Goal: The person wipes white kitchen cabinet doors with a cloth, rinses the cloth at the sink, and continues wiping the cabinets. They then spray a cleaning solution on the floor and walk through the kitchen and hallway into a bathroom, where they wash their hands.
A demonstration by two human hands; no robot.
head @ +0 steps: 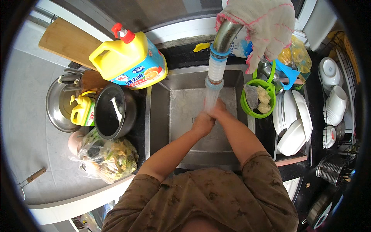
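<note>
Water runs from the faucet's ribbed hose extension (216, 69) onto my two hands over the stainless steel sink (185, 104). My left hand (203, 124) is nearer to me and curled, pressed against my right hand (218, 108). The stream and the overlap hide most of the fingers, so whether anything lies between them cannot be seen. A green strainer basket (244, 105) hangs at the sink's right side with a grey scrubbing cloth (251, 97) and pale sponge pieces (263, 99) in it.
Left of the sink are a large yellow detergent jug (136, 63), a dark pot (132, 107) with a white spoon (116, 110), and a plastic bag of vegetable scraps (113, 159). On the right stand white dishes (292, 139). A cloth (261, 23) drapes over the faucet.
</note>
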